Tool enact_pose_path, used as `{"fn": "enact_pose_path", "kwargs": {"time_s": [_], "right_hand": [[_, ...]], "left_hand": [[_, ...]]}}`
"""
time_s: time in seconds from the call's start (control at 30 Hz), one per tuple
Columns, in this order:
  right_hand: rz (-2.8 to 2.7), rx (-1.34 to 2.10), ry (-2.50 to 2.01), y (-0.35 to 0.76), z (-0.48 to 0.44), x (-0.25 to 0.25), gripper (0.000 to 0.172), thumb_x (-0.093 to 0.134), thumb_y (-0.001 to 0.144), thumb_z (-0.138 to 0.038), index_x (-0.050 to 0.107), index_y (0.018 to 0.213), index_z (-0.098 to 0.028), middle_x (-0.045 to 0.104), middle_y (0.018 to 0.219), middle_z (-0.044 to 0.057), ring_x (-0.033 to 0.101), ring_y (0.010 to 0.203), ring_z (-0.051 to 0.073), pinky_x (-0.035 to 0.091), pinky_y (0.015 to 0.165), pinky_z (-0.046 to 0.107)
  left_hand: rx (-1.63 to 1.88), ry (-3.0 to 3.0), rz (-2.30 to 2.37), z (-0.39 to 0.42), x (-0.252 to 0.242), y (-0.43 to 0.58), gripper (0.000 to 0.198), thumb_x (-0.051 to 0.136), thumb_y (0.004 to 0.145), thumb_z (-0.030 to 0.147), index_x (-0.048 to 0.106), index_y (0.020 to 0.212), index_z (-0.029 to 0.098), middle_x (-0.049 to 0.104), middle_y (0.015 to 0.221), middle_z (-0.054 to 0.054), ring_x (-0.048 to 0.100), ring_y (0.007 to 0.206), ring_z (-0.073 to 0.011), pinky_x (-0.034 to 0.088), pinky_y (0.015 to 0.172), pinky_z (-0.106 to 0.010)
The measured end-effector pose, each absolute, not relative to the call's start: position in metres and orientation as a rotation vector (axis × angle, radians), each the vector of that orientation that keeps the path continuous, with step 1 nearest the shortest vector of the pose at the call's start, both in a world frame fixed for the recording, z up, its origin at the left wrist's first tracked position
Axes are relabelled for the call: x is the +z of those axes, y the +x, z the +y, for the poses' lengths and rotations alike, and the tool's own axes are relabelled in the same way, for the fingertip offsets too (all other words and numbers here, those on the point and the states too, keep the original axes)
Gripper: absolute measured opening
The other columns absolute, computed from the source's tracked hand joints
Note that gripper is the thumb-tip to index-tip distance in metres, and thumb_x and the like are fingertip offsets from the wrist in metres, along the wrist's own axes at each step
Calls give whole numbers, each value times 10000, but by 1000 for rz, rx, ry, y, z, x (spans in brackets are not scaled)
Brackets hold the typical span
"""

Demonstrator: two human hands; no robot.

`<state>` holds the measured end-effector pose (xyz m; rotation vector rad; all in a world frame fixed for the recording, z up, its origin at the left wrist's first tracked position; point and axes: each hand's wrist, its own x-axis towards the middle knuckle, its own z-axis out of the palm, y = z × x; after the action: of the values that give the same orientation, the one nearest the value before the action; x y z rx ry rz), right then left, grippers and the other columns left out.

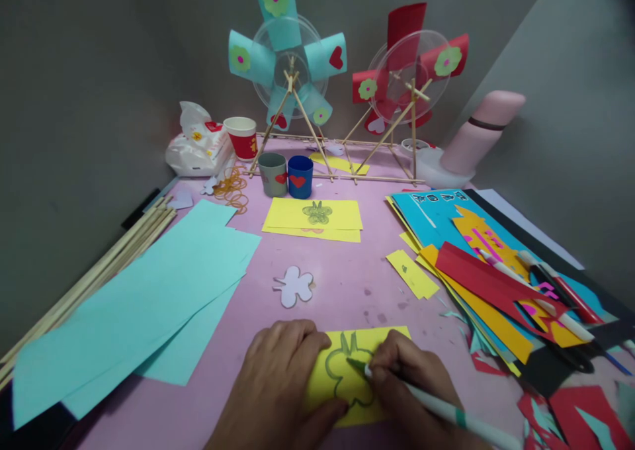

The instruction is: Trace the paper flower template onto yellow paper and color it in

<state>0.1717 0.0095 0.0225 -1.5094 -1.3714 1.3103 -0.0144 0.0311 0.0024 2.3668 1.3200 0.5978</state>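
My left hand [278, 387] lies over the left part of a yellow paper card [391, 336], its thumb and index finger apart and resting on the card. In my right hand [414, 377] is a white marker [441, 407] with a green tip, gripped between thumb and fingers. The tip sits at the top of a green butterfly outline [335, 362] drawn on the card. Just beyond the card lies a white butterfly-shaped paper cutout [294, 287]. Further off, another yellow card [282, 213] bears a finished-looking butterfly drawing, stacked on a second one.
Light-blue paper sheets [149, 298] and wooden sticks [89, 271] lie left. Coloured papers [426, 205], markers [575, 298] and red scraps [585, 417] are right. Two paper pinwheel stands [290, 83], small cups [300, 177], tissues [196, 149] and a pink bottle [483, 132] stand behind.
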Motion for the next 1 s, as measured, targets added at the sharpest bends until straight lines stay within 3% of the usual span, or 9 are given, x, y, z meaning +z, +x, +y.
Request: {"fn": "enact_pose_path", "kwargs": {"time_s": [0.37, 0.73, 1.0], "right_hand": [[-1628, 1169, -1673, 171, 13, 22, 170, 444, 782, -325, 404, 651, -224, 402, 506, -58, 395, 456, 109, 270, 463, 222], [-1732, 1112, -1560, 168, 15, 20, 163, 457, 785, -296, 424, 644, -222, 478, 483, -47, 446, 433, 106, 298, 440, 210], [-1792, 1128, -1549, 168, 15, 17, 91, 482, 747, -228, 511, 665, -203, 575, 517, -18, 536, 475, 118, 346, 453, 204]], "left_hand": [[610, 2378, 1268, 32, 0, -16, 387, 712, 714, 365, 517, 1021, 232, 570, 1039, -57, 516, 923, -271, 389, 770, -417], [579, 2381, 1295, 33, 3, -14, 337, 687, 725, 379, 542, 987, 224, 580, 1014, -51, 530, 914, -268, 398, 771, -411], [564, 2385, 1304, 31, 1, -15, 370, 683, 729, 390, 532, 1026, 228, 579, 1037, -58, 524, 931, -267, 391, 794, -410]]}}
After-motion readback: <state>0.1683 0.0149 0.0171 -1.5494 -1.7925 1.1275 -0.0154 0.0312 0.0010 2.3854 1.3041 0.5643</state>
